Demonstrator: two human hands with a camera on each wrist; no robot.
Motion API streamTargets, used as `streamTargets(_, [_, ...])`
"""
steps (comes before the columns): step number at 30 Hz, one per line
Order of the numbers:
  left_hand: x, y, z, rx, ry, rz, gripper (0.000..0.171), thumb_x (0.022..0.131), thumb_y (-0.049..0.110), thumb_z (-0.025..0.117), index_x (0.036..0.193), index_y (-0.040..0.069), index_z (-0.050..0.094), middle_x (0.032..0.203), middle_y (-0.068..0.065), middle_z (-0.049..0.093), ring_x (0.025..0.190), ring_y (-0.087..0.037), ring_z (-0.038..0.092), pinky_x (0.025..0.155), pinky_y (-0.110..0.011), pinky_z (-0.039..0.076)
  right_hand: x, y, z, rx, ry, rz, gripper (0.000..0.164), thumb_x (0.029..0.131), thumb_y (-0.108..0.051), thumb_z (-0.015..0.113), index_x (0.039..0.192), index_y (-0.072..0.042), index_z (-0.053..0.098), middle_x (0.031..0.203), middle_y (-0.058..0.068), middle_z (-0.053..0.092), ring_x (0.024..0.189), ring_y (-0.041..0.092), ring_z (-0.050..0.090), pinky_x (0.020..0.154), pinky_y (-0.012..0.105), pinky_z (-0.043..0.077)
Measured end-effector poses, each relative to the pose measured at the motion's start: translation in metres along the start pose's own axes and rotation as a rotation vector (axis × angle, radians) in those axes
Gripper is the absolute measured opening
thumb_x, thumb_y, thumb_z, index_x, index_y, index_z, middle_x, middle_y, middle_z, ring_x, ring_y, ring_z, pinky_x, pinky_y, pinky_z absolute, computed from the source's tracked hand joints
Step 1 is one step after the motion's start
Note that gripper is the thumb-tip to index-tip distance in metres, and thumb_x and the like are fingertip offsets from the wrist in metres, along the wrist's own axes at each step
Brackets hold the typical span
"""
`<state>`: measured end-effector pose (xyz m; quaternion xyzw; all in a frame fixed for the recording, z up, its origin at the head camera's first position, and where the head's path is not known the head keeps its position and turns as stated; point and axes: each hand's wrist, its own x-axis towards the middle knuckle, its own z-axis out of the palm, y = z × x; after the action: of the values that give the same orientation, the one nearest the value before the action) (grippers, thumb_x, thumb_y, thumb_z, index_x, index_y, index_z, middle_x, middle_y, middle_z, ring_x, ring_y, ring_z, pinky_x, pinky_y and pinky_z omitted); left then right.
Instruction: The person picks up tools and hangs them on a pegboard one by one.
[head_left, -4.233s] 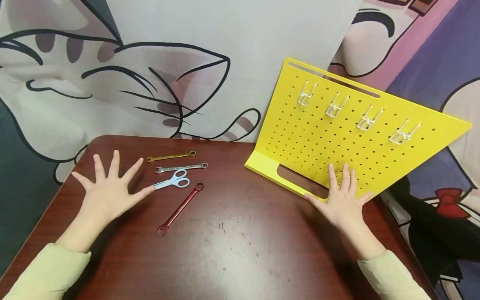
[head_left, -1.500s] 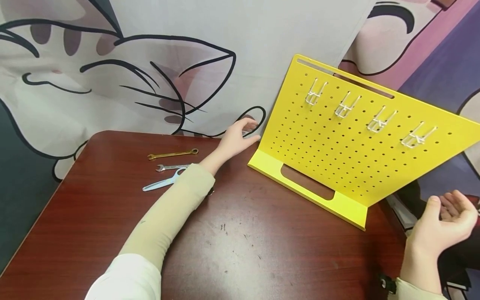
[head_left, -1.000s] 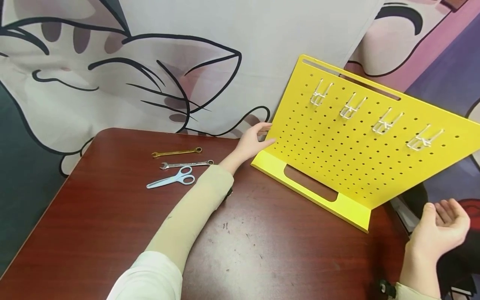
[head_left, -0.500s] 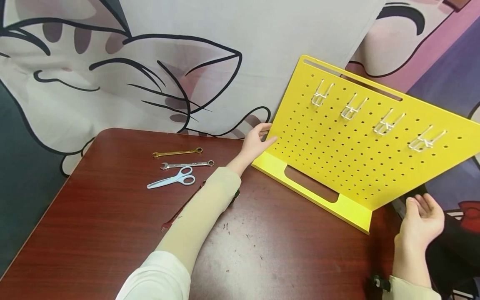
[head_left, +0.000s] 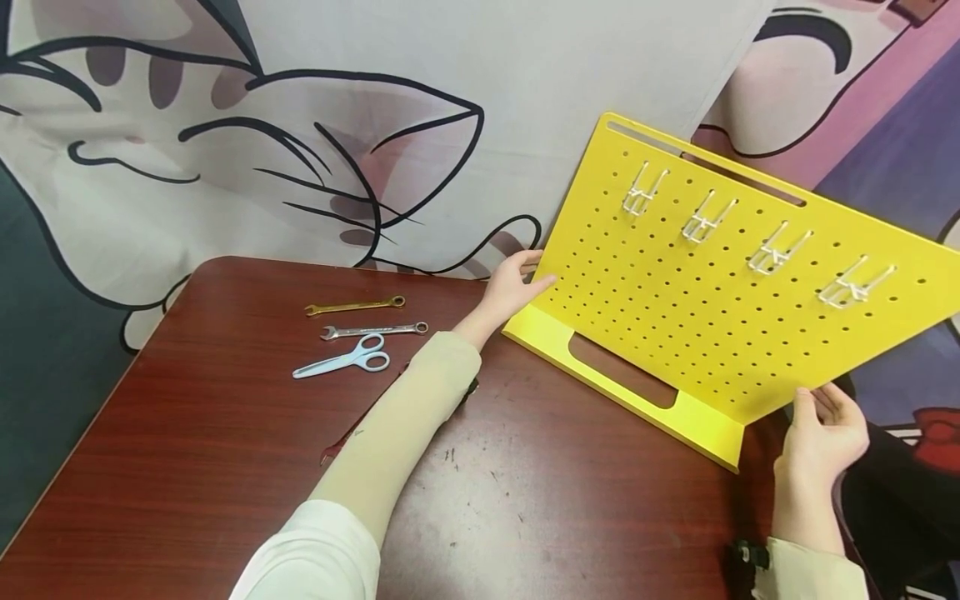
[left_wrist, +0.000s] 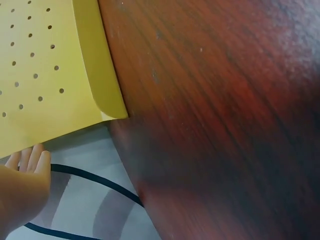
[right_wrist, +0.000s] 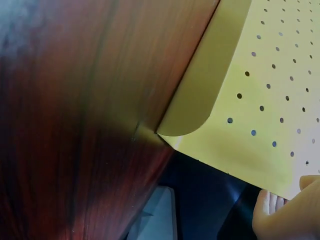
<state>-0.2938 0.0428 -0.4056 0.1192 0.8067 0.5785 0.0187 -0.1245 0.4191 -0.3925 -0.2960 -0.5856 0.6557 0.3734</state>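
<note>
Left hand (head_left: pixel 508 290) pinches left edge of yellow pegboard (head_left: pixel 637 287), right of centre in head view; right hand (head_left: pixel 825 437) pinches its right edge, thumb in front. Scissors (head_left: pixel 352 358), gold wrench (head_left: pixel 356 307), silver wrench (head_left: pixel 375 331) lie left of centre; red wrench (head_left: pixel 330 452) partly hidden by left sleeve (head_left: pixel 401 417).

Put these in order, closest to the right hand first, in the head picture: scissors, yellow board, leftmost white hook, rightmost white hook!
1. Yellow board: right edge at the right hand.
2. Rightmost white hook: board's upper right.
3. Leftmost white hook: board's upper left.
4. Scissors: left of the board.
</note>
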Motion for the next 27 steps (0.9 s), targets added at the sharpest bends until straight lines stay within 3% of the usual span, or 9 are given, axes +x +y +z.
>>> streamTargets(7, [0.013,-0.001,-0.002,0.047,0.009,0.009,0.046,0.104,0.022,0.071,0.145,0.004,0.061,0.144,-0.014,0.067,0.135,-0.029,0.064,0.113,-0.039,0.054,0.007,0.004,0.003,0.016,0.104,-0.030,0.027,0.086,0.010,0.075,0.100,-0.012,0.082,0.082,-0.010,0.074,0.081,0.005,0.066,0.076,0.012,0.054])
streamTargets(14, [0.026,-0.004,-0.007,0.047,0.054,0.027,0.031,0.101,0.018,0.075,0.127,0.003,0.072,0.125,-0.014,0.076,0.116,-0.028,0.073,0.099,-0.036,0.061,0.009,0.003,0.010,-0.012,0.165,-0.049,0.023,0.084,0.007,0.081,0.098,-0.011,0.084,0.077,-0.013,0.075,0.075,0.003,0.065,0.077,0.013,0.053])
streamTargets(21, [0.024,-0.014,-0.021,0.121,0.123,0.061,0.019,0.098,0.017,0.079,0.111,0.004,0.076,0.109,-0.013,0.079,0.100,-0.027,0.075,0.090,-0.036,0.062,0.011,0.008,0.022,-0.028,0.132,-0.076,0.023,0.084,0.007,0.081,0.099,-0.010,0.084,0.079,-0.013,0.075,0.077,0.003,0.066,0.079,0.013,0.053])
streamTargets(27, [0.019,-0.020,-0.042,0.197,0.139,0.093,0.016,0.097,0.018,0.080,0.107,0.005,0.077,0.105,-0.011,0.080,0.094,-0.026,0.075,0.087,-0.036,0.062,0.013,0.015,0.037,-0.038,0.087,-0.112,0.022,0.084,0.006,0.082,0.101,-0.009,0.084,0.078,-0.013,0.075,0.077,0.003,0.066,0.080,0.015,0.052])
